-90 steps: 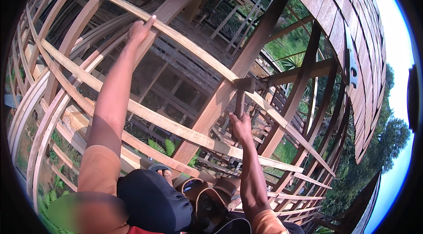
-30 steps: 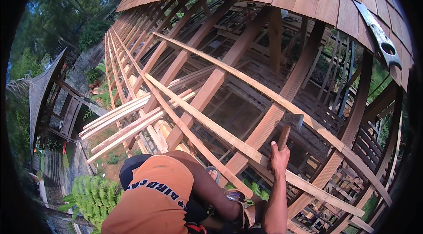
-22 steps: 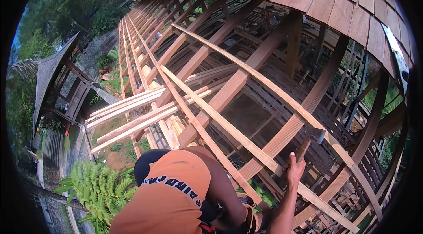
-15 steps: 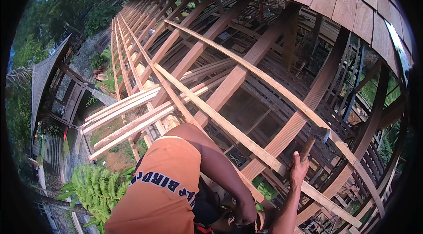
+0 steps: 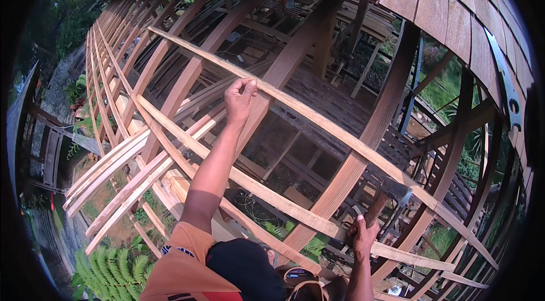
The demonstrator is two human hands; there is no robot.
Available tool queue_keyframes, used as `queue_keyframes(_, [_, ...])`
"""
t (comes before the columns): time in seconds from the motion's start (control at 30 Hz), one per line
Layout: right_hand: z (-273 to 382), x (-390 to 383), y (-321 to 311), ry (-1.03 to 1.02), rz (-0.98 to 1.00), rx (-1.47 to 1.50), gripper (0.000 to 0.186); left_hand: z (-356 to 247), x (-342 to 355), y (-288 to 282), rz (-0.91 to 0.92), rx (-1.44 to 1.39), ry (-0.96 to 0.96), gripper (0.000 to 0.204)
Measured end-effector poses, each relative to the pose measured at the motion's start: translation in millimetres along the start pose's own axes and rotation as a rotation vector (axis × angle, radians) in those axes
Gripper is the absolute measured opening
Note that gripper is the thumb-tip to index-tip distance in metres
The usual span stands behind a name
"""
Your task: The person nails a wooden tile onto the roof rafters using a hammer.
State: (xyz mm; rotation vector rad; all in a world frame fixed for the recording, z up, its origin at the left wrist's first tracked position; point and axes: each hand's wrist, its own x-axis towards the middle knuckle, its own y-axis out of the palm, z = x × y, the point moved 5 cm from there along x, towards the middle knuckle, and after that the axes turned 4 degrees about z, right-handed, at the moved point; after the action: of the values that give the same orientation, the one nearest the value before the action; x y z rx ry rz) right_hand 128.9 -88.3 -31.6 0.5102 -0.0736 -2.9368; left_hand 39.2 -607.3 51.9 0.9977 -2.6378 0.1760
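Observation:
My left hand (image 5: 240, 100) is raised with pinched fingertips at a long pale wooden batten (image 5: 309, 116), just where it crosses a thick rafter (image 5: 255, 120). Whatever is between those fingers, if anything, is too small to make out. My right hand (image 5: 364, 233) grips the wooden handle of a hatchet (image 5: 396, 192); its dark head with a shiny edge lies just below that batten, toward the right. A second batten (image 5: 267, 198) runs parallel, lower down, passing close to my right hand. My left forearm extends over several crossing strips.
Wooden shingles (image 5: 420, 3) cover the roof above, with a handsaw (image 5: 505, 80) on their right. Rafters and gaps open onto lower framing and greenery. Loose pale strips (image 5: 108, 170) jut out at left, above a fern (image 5: 108, 275). A tool pouch (image 5: 306, 284) is at my waist.
My left hand, bent down at my waist moments ago, has risen to the upper batten. My right hand has moved slightly left and down with the hatchet. The view has shifted.

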Motion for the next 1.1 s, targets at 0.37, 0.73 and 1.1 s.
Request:
queue_keyframes(0.37, [26, -10, 21, -0.045, -0.025, -0.245, 0.019, 74, 11, 18, -0.314, 0.099, 0.057, 0.018])
queue_keyframes(0.73, [165, 89, 262, -0.458, 0.568, -0.919, 0.048, 57, 4, 22, -0.200, 0.254, 0.208, 0.011])
queue_keyframes(1.1, [176, 133, 343, -0.375, 0.553, -1.114, 0.037, 49, 5, 21, -0.196, 0.276, 0.318, 0.009])
